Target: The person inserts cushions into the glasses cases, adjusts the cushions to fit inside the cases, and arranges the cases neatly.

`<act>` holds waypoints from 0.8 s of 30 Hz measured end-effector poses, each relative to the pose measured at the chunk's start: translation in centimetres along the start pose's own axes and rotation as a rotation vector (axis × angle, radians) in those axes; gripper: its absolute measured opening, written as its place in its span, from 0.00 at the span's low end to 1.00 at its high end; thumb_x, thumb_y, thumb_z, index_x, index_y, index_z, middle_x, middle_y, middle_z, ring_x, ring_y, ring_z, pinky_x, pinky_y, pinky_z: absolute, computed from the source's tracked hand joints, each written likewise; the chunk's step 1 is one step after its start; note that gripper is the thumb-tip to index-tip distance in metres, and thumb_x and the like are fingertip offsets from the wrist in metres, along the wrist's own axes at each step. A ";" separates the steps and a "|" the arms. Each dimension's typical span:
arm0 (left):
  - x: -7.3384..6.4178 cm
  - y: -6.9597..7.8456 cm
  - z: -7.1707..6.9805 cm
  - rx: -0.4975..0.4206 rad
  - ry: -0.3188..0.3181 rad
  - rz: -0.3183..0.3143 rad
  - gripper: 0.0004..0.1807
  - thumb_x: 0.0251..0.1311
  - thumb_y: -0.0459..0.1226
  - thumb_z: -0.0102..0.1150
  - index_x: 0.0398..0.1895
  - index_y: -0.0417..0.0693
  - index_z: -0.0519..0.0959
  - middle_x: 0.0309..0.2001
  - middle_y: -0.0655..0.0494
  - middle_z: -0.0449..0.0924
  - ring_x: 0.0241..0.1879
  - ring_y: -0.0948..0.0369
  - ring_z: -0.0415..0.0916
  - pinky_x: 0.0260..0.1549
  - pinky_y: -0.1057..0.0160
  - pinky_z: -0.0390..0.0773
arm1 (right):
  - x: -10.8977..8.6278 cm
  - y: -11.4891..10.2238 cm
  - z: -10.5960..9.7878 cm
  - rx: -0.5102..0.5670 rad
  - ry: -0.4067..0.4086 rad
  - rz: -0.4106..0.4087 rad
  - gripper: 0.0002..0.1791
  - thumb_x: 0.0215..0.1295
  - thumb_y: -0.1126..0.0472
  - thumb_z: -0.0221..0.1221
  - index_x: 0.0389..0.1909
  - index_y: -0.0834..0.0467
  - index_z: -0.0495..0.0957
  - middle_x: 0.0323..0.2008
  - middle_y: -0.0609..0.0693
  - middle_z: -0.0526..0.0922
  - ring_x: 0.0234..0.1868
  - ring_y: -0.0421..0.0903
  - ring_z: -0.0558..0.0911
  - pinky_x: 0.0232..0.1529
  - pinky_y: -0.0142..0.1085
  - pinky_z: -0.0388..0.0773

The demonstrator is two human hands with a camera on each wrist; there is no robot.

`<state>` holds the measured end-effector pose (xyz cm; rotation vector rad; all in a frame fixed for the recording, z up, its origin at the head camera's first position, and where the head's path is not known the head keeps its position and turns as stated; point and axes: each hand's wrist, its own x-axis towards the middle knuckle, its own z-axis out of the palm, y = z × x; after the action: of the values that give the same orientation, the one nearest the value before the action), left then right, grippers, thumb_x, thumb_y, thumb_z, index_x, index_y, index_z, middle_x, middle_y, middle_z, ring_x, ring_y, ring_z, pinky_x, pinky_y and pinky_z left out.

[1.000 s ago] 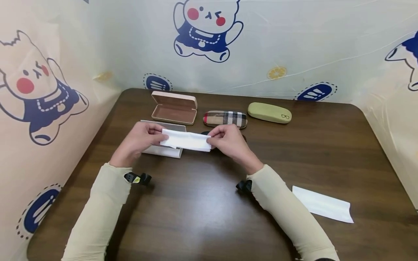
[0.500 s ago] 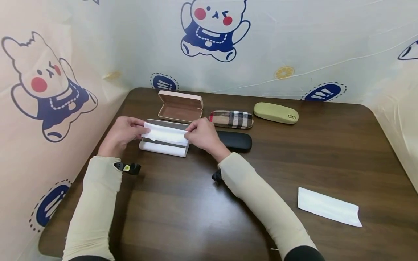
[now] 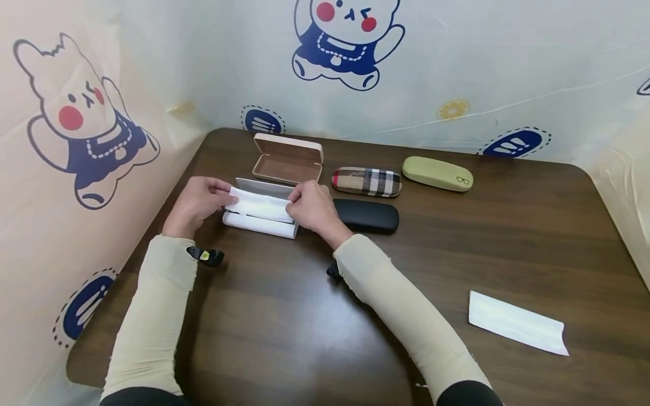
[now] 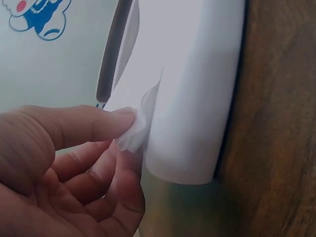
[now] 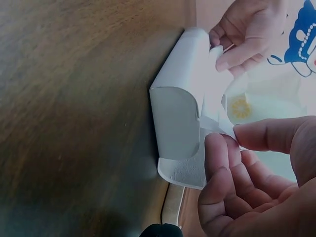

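Note:
Both hands hold a folded white cloth (image 3: 260, 204) stretched level at the opening of a white glasses case (image 3: 259, 225), whose lid stands raised behind. My left hand (image 3: 197, 202) pinches the cloth's left end between thumb and fingers; soft folded layers show in the left wrist view, right beside the case's rounded front wall (image 4: 190, 128). At the other end, my right hand (image 3: 315, 207) pinches a corner between thumb and index finger, just above the case's end wall (image 5: 177, 123) in the right wrist view. The cloth hides most of the case's inside.
Behind stands an open pink case (image 3: 288, 160) with a brown lining. To the right lie a plaid case (image 3: 367, 181), a black case (image 3: 368, 216) and a green case (image 3: 438, 173). Another folded white cloth (image 3: 518, 322) lies at the table's right.
Both hands have carried the cloth left from beside the white case to over it, then down towards its opening. The black case, mostly hidden before, shows now. The head view has shifted slightly.

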<state>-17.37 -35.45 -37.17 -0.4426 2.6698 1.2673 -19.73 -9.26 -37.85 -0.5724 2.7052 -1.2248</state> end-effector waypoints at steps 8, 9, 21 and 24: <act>-0.2 0.4 1.0 0.072 0.062 0.028 0.17 0.59 0.34 0.71 0.49 0.37 0.81 0.42 0.40 0.80 0.40 0.48 0.72 0.35 0.59 0.77 | 0.0 0.2 0.0 -0.043 -0.041 0.036 0.06 0.58 0.66 0.62 0.26 0.53 0.86 0.25 0.44 0.82 0.27 0.43 0.78 0.25 0.34 0.72; -0.3 0.4 1.2 0.083 0.071 0.039 0.16 0.58 0.33 0.71 0.48 0.36 0.82 0.41 0.40 0.80 0.39 0.48 0.72 0.34 0.59 0.77 | 0.0 0.2 0.0 -0.046 -0.046 0.040 0.06 0.58 0.66 0.62 0.25 0.53 0.85 0.24 0.44 0.82 0.26 0.43 0.78 0.24 0.34 0.72; 0.1 0.5 1.9 0.150 0.131 0.085 0.13 0.53 0.28 0.71 0.43 0.36 0.83 0.35 0.42 0.82 0.37 0.48 0.73 0.36 0.53 0.74 | 0.2 0.0 0.8 -0.154 -0.067 0.051 0.19 0.56 0.68 0.56 0.10 0.53 0.63 0.11 0.42 0.54 0.14 0.39 0.54 0.15 0.32 0.49; 0.2 0.4 2.0 0.151 0.132 0.092 0.14 0.53 0.29 0.72 0.44 0.37 0.83 0.35 0.43 0.82 0.37 0.48 0.74 0.36 0.53 0.74 | 0.2 -0.1 0.9 -0.191 -0.063 0.044 0.18 0.56 0.68 0.57 0.11 0.52 0.64 0.12 0.42 0.54 0.15 0.40 0.56 0.15 0.32 0.51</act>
<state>-17.63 -33.70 -38.19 -0.3998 2.9017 1.0831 -19.66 -10.01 -38.34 -0.5595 2.7835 -0.9277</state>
